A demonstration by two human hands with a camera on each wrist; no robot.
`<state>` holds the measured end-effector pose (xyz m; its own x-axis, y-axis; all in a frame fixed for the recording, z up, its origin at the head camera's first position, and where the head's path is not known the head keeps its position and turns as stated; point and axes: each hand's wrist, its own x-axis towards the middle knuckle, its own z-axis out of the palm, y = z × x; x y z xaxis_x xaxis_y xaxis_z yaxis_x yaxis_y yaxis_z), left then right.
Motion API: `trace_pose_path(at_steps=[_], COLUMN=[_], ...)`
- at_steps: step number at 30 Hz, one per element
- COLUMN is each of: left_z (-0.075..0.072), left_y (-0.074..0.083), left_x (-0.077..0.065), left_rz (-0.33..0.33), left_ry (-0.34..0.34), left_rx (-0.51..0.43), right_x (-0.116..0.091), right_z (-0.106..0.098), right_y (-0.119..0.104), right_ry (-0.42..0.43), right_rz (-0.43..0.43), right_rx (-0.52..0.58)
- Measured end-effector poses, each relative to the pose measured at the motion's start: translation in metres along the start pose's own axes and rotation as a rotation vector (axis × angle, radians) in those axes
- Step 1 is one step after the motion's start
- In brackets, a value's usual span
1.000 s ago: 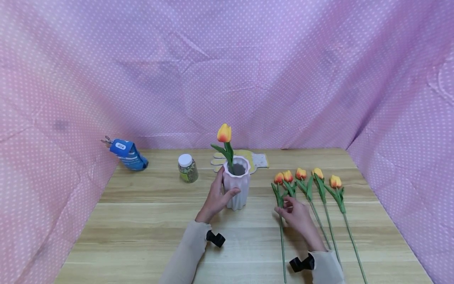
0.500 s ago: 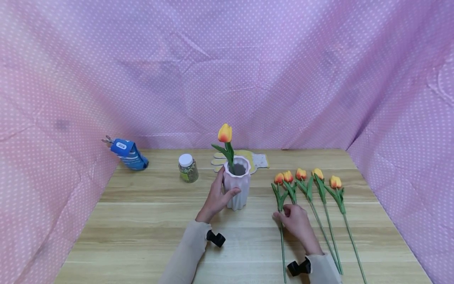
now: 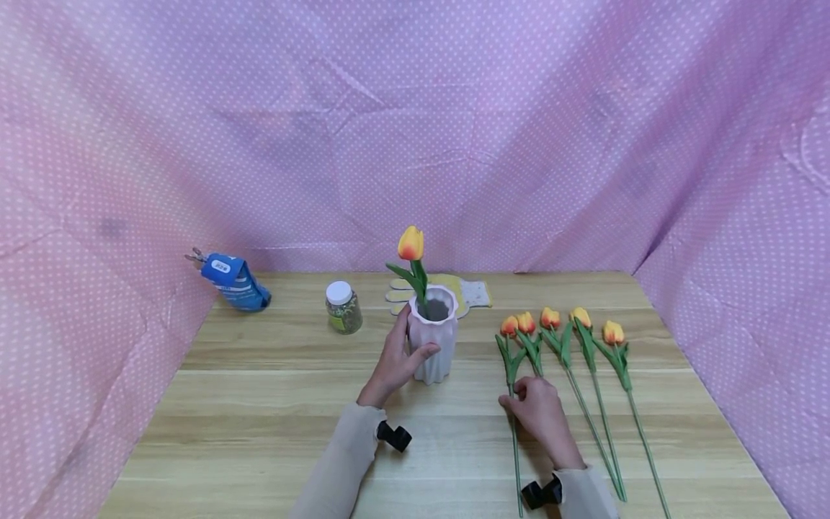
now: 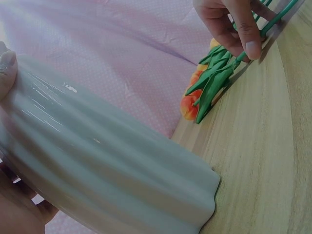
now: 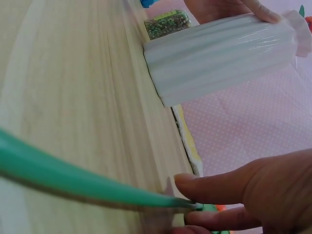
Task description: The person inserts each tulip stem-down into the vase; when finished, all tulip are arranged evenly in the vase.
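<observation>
My left hand [image 3: 394, 366] grips a white fluted vase [image 3: 436, 351] standing upright on the table, thumb across its front and fingers around the far side. A yellow-orange tulip [image 3: 411, 245] stands in the vase, leaning to the left of its mouth. On the right, my right hand [image 3: 541, 412] pinches the green stem of the leftmost tulip [image 3: 516, 458] just below its leaves, between thumb and fingers. That stem [image 5: 87, 180] runs close past the right wrist camera along the tabletop. In the left wrist view, the pinching thumb and fingers show beside the tulips' leaves [image 4: 214, 87].
Several more tulips [image 3: 612, 333] lie side by side to the right, stems toward the near edge. A yellow-and-white glove [image 3: 476, 293] lies behind the vase. Left of it stands a white-capped jar [image 3: 344, 310] of small grains. A blue bag [image 3: 236, 283] sits at the back left.
My right hand has slid toward me along the leftmost tulip, from its leaves down to the stem. The left hand and the vase have stayed put.
</observation>
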<state>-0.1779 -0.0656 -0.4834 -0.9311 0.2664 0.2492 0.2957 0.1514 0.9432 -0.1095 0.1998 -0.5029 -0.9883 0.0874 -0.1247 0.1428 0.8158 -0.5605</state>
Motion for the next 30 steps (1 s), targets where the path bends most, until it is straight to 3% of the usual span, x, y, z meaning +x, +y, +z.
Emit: trace_pose_path(at_steps=[6,12,24,30], left_z=[-0.001,-0.001,0.0,0.0], left_y=[0.001,0.001,0.001,0.001], left_x=[0.0,0.0,0.001,0.001], left_rz=[0.003,-0.005,-0.015,-0.019], left_ry=[-0.01,-0.008,-0.005,-0.006], left_rx=[-0.025,-0.012,-0.016,-0.01], right_x=[-0.001,-0.001,0.003,0.004], right_z=[0.0,-0.003,-0.01,-0.009], right_y=[0.001,0.003,0.011,0.014], right_ry=[0.022,0.014,-0.061,-0.099], right_rz=[-0.015,0.022,0.097,0.14], right_rx=[0.022,0.117,0.285,0.426])
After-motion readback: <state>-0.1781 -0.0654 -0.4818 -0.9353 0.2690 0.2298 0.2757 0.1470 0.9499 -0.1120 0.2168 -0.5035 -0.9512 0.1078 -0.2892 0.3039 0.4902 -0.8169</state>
